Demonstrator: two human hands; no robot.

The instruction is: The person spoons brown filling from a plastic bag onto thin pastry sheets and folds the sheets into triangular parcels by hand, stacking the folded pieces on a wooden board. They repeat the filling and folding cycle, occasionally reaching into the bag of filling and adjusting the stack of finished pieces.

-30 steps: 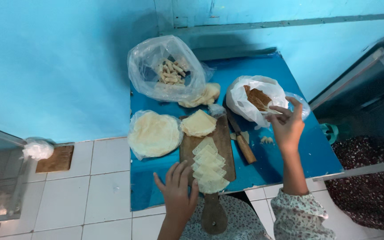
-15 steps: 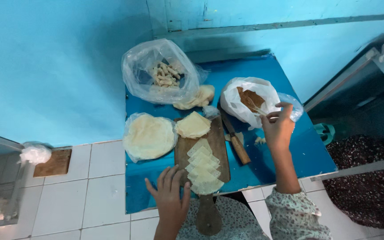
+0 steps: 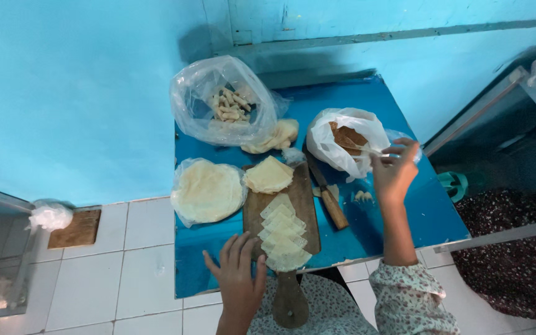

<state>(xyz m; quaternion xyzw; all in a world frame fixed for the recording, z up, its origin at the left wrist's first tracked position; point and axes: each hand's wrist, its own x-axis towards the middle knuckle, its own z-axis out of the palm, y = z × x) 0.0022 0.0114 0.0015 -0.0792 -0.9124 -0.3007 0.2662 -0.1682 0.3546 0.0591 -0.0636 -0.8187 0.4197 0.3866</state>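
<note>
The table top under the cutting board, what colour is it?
Glossy blue, best seen in the head view: the table top under the wooden cutting board.

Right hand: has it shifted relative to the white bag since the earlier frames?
No, barely. The right hand stays at the white bag's right edge, holding a thin utensil into its mouth.

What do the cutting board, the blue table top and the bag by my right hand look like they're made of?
Cutting board: probably wood, brown and matte with a handle. Blue table top: smooth and glossy, perhaps painted metal or laminate; it shows reflections. White bag by the right hand: thin crinkled plastic.
</note>
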